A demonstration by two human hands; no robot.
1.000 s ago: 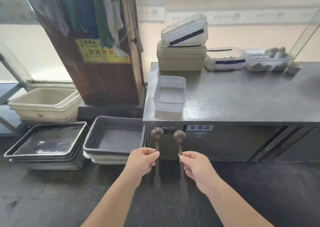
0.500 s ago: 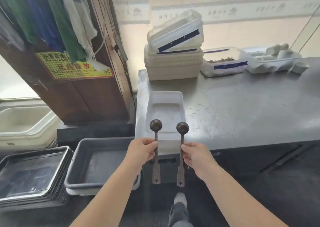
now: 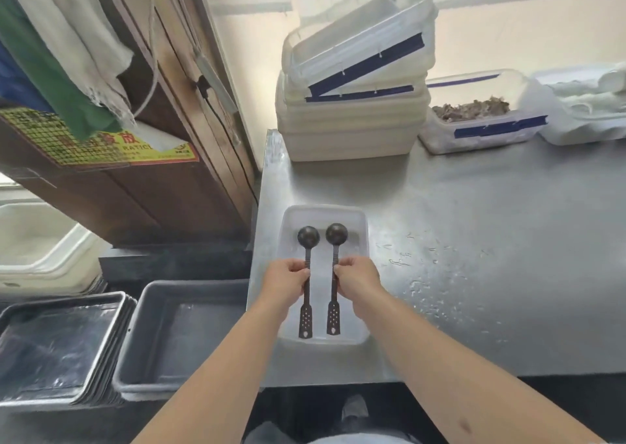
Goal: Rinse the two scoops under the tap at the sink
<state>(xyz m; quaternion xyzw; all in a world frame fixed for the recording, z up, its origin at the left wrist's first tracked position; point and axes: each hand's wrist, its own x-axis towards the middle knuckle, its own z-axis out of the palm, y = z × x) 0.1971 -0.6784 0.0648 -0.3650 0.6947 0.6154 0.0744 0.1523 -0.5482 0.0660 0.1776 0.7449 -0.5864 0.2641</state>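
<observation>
Two dark metal scoops with round bowls and perforated handle ends are held side by side over a shallow translucent plastic tray [image 3: 361,227]. My left hand [image 3: 286,282] pinches the stem of the left scoop [image 3: 307,240]. My right hand [image 3: 356,279] pinches the stem of the right scoop [image 3: 335,237]. Both bowls point away from me, and the handle ends hang just above the tray's near rim. No sink or tap is in view.
The tray sits at the left end of a wet steel counter [image 3: 474,274]. Stacked white lidded tubs [image 3: 352,121] and a clear tub of brown bits [image 3: 481,115] stand at the back. A grey bin [image 3: 135,342], black trays [image 3: 50,342] and a wooden cabinet [image 3: 189,172] lie left.
I have walked up to the counter. Both hands carried the scoops forward and now hold them over the plastic tray instead of in front of the counter's edge.
</observation>
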